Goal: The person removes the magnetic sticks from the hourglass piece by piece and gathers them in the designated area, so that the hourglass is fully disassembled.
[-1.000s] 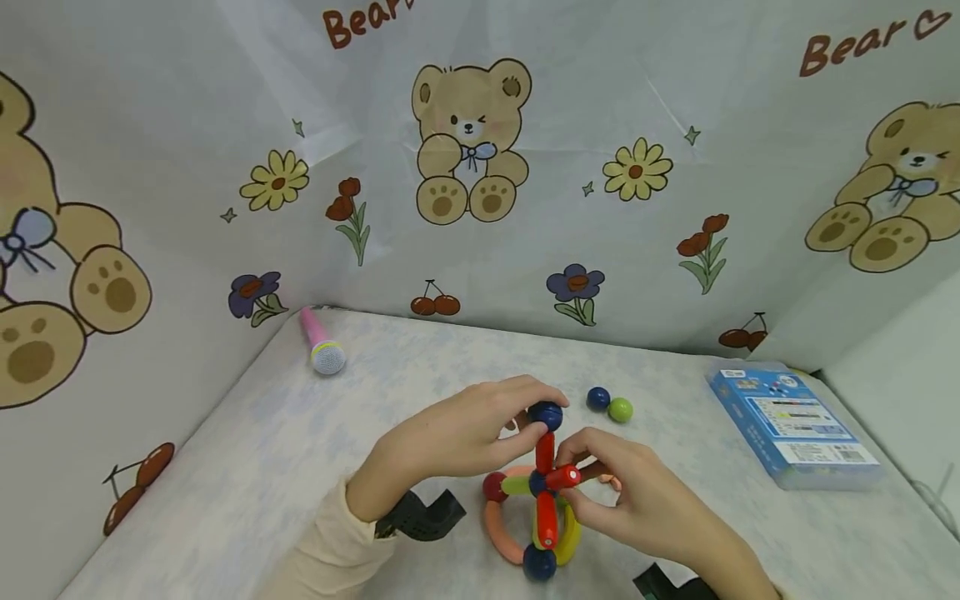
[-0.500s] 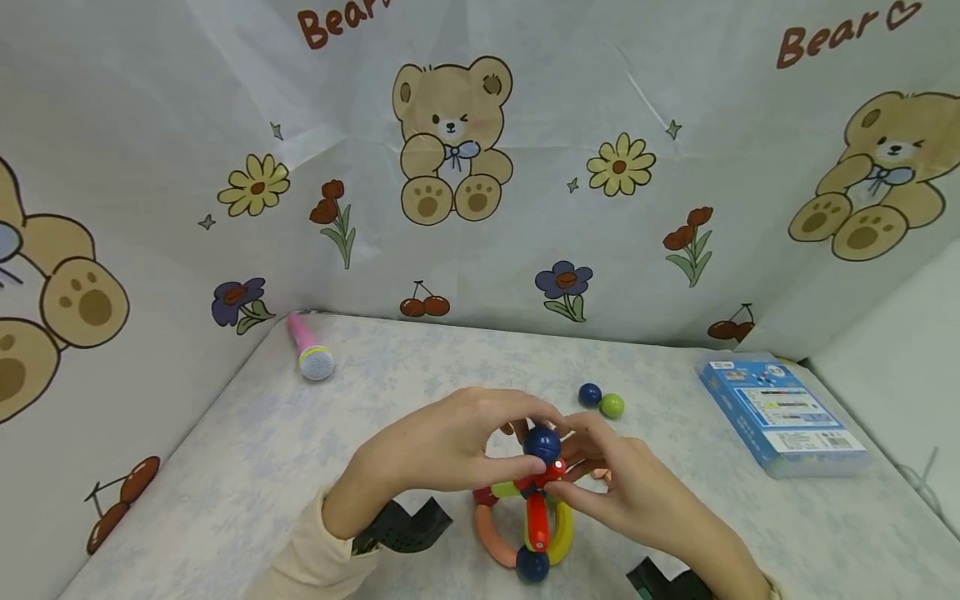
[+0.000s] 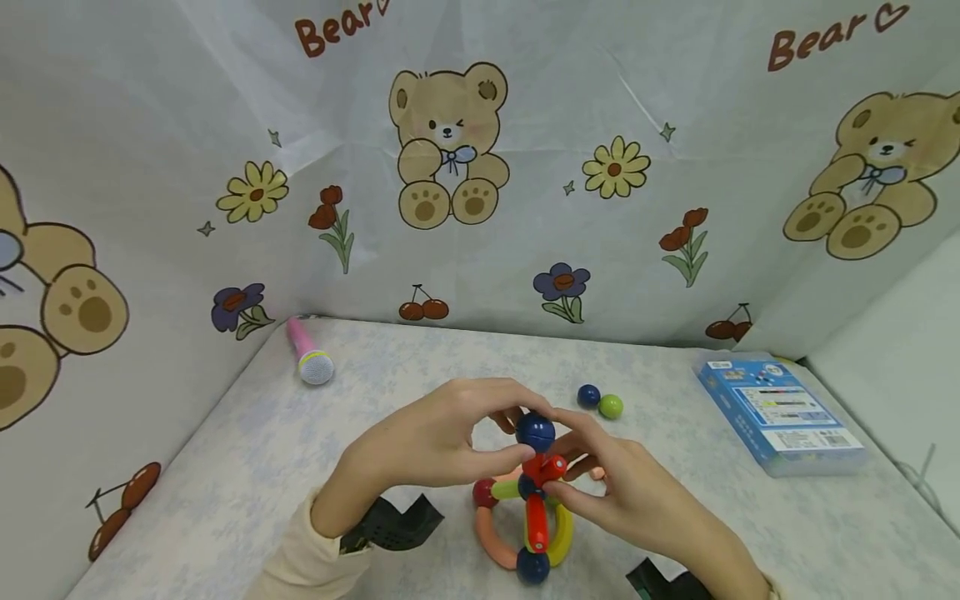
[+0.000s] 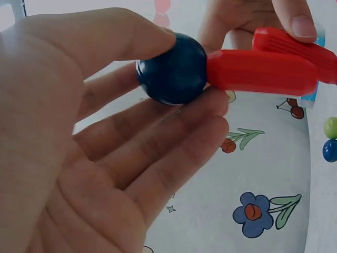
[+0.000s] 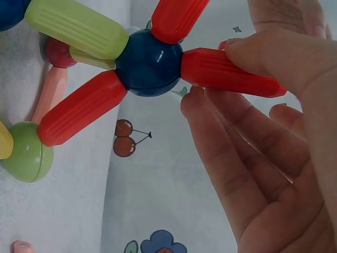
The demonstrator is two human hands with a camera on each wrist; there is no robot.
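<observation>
A dark blue ball [image 3: 536,432] sits on the end of an upright red rod [image 4: 263,72], touching it. My left hand [image 3: 438,433] pinches that ball between thumb and fingers. Between thumb and fingers of my right hand [image 3: 626,487] is another red rod [image 5: 231,71], which joins a central blue ball [image 5: 150,63]. Further red and light green rods branch from this centre. Below it, a ring of curved pieces, pink [image 3: 493,540] and yellow [image 3: 561,535], lies on the table with a red ball [image 3: 484,492], a green ball [image 5: 31,153] and a blue ball [image 3: 532,566].
Loose blue [image 3: 588,396] and green [image 3: 611,407] balls lie behind my right hand. A blue box in clear plastic [image 3: 783,417] is at the right. A pink toy microphone [image 3: 309,352] lies at the back left. A bear-printed cloth [image 3: 450,167] hangs behind the table.
My left hand and the top ball dipped toward the centre, then rose slightly, showing the red rod beneath again. My right hand's fingers moved up close to the left fingertips. The head view shifted a little.
</observation>
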